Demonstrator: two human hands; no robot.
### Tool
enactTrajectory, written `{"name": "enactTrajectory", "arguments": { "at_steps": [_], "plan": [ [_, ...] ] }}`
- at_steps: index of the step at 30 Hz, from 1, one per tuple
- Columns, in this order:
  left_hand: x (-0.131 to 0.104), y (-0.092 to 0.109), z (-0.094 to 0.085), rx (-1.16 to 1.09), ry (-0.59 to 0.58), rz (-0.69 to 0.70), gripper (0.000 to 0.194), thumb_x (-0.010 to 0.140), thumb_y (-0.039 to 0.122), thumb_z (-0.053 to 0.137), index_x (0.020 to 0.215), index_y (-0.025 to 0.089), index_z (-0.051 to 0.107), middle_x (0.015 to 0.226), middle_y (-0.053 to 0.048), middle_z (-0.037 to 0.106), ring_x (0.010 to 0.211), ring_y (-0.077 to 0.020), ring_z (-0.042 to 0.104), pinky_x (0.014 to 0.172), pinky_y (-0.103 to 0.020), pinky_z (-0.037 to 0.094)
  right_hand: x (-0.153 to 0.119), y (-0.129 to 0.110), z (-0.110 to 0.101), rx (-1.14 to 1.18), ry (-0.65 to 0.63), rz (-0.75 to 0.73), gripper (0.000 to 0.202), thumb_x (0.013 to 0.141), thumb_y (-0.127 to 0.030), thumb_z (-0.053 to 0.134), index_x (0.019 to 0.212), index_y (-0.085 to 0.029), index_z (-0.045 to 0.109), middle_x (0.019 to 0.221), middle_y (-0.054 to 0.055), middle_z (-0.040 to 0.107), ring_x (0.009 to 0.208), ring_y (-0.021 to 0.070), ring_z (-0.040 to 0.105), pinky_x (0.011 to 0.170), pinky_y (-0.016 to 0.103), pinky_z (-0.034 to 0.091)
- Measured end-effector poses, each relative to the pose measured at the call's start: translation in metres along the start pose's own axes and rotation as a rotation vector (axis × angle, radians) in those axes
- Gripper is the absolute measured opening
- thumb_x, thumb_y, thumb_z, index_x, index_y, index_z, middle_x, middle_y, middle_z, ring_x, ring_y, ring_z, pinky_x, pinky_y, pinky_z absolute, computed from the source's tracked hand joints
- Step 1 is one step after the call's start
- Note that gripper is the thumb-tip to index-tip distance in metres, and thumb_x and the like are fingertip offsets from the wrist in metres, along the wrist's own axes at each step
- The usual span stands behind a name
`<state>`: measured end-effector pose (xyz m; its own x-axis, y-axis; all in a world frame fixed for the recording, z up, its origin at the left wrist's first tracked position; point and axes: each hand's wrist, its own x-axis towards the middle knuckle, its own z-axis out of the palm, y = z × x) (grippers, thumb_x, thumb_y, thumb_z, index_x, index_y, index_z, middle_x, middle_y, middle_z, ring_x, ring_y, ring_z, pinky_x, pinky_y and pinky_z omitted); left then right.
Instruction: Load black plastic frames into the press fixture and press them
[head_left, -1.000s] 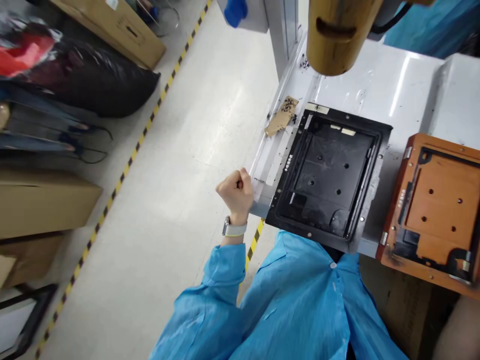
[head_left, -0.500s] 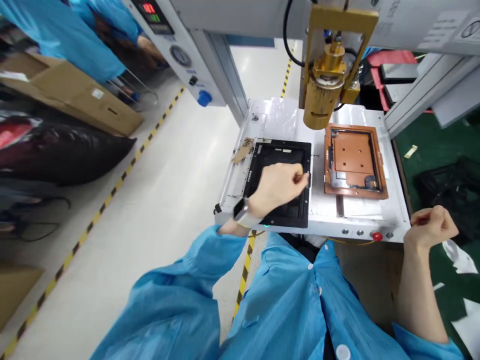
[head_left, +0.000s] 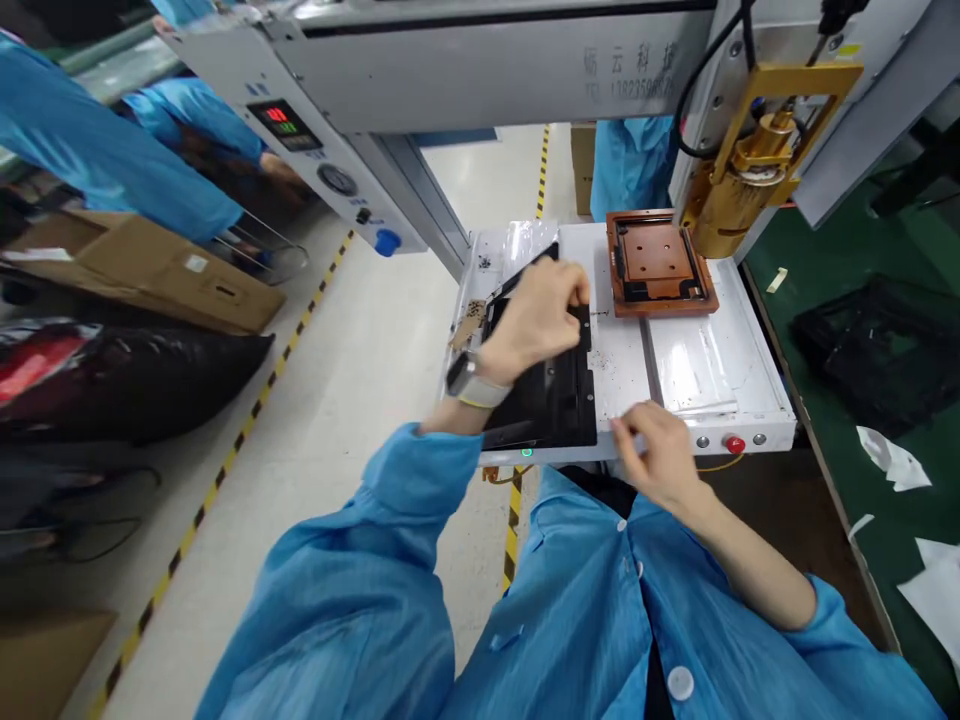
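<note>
My left hand (head_left: 536, 315), with a watch on its wrist, is curled over the black frame (head_left: 581, 410) at the table's left side. A dark part slants up under this hand, and what its fingers grip is hidden. Near the table's front edge, my right hand (head_left: 656, 455) is blurred, its thumb and fingers loosely bent with a gap between them. Farther back lies the copper-coloured fixture (head_left: 660, 260), with a black rim piece in it. The gold cylinder (head_left: 731, 215) of the machine hangs at the fixture's right side.
A brown scrap with dark specks (head_left: 471, 322) lies left of the black frame. On the table's front edge is a red button (head_left: 734, 443). The machine's control panel (head_left: 315, 160) stands at the back left. Other people in blue are beyond, beside a cardboard box (head_left: 180, 270).
My right hand has come in from the far right to the table's front edge. The copper-coloured fixture has moved back. Under my left hand a dark part now slants upward. The view has shifted.
</note>
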<state>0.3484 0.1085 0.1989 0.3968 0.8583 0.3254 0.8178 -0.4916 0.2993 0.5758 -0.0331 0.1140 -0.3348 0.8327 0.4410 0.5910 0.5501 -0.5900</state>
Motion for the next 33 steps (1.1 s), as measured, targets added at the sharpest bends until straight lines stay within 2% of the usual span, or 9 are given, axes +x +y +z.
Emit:
{"name": "enactTrajectory", "arguments": {
  "at_steps": [2,4,8,10,14,18,24,29,33],
  "plan": [
    [-0.007,-0.019,-0.036,-0.106,0.096,0.105,0.045,0.067,-0.006,0.054,0.101,0.020,0.070,0.108,-0.005,0.079,0.113,-0.0267,0.074,0.109,-0.046,0.059,0.016,-0.017,0.029,-0.113,-0.204,-0.115,0.024,0.117,-0.025,0.054,0.114,-0.017,0.076,0.108,0.013,0.080,0.104,0.0285,0.067,0.094,0.043,0.052],
    [-0.019,-0.032,-0.069,-0.233,0.096,0.074,0.048,0.069,-0.005,0.050,0.103,0.021,0.071,0.107,-0.005,0.081,0.105,-0.0234,0.077,0.102,-0.042,0.063,0.029,-0.031,0.053,-0.232,-0.385,-0.188,0.030,0.117,-0.020,0.052,0.134,-0.012,0.074,0.125,0.017,0.078,0.117,0.0330,0.063,0.103,0.047,0.049],
    [-0.047,-0.042,-0.108,-0.351,0.065,-0.124,0.039,0.074,-0.001,0.055,0.101,0.020,0.074,0.094,-0.004,0.081,0.091,-0.0210,0.080,0.092,-0.039,0.068,0.046,-0.042,0.076,-0.331,-0.575,-0.248,0.030,0.119,-0.017,0.050,0.129,-0.010,0.077,0.118,0.017,0.074,0.115,0.0321,0.061,0.104,0.046,0.046],
    [-0.056,-0.043,-0.112,-0.356,0.083,-0.166,0.032,0.076,0.001,0.060,0.098,0.018,0.076,0.089,-0.004,0.080,0.087,-0.0205,0.079,0.091,-0.038,0.069,0.056,-0.039,0.076,-0.318,-0.625,-0.197,0.023,0.117,-0.027,0.064,0.124,-0.011,0.079,0.117,0.017,0.074,0.119,0.0330,0.061,0.105,0.045,0.045],
    [-0.065,-0.045,-0.105,-0.364,0.096,-0.191,0.026,0.083,0.003,0.060,0.096,0.017,0.077,0.083,-0.003,0.079,0.079,-0.0169,0.076,0.081,-0.032,0.066,0.077,-0.031,0.074,-0.248,-0.724,-0.145,0.032,0.105,-0.038,0.088,0.122,-0.013,0.079,0.115,0.015,0.077,0.118,0.0327,0.061,0.103,0.043,0.044],
    [-0.069,-0.046,-0.100,-0.356,0.147,-0.198,0.025,0.086,0.003,0.060,0.098,0.017,0.077,0.085,-0.004,0.080,0.080,-0.0166,0.076,0.072,-0.028,0.060,0.087,-0.028,0.079,-0.251,-0.742,-0.160,0.023,0.104,-0.030,0.088,0.115,-0.012,0.079,0.109,0.015,0.078,0.115,0.0318,0.063,0.100,0.041,0.042],
    [-0.076,-0.049,-0.108,-0.369,0.187,-0.219,0.024,0.086,0.003,0.061,0.095,0.019,0.075,0.083,-0.002,0.080,0.070,-0.0141,0.070,0.059,-0.027,0.050,0.092,-0.032,0.078,-0.254,-0.786,-0.200,0.014,0.106,-0.024,0.083,0.109,-0.011,0.080,0.111,0.017,0.078,0.115,0.0322,0.063,0.100,0.042,0.043],
    [-0.086,-0.052,-0.111,-0.424,0.373,-0.207,0.013,0.092,0.007,0.064,0.093,0.017,0.071,0.079,0.003,0.077,0.057,-0.0050,0.057,0.061,-0.022,0.050,0.081,-0.034,0.042,-0.150,-0.644,-0.204,0.008,0.110,-0.017,0.075,0.115,-0.012,0.078,0.114,0.013,0.077,0.112,0.0293,0.060,0.103,0.043,0.045],
    [-0.091,-0.063,-0.110,-0.514,0.498,-0.167,0.010,0.101,0.022,0.066,0.095,0.018,0.073,0.064,0.006,0.070,0.042,-0.0030,0.044,0.046,-0.021,0.032,0.062,-0.039,-0.006,0.022,-0.406,-0.254,0.008,0.114,-0.021,0.069,0.117,-0.017,0.075,0.111,0.010,0.076,0.107,0.0272,0.060,0.097,0.042,0.050]
  ]
}}
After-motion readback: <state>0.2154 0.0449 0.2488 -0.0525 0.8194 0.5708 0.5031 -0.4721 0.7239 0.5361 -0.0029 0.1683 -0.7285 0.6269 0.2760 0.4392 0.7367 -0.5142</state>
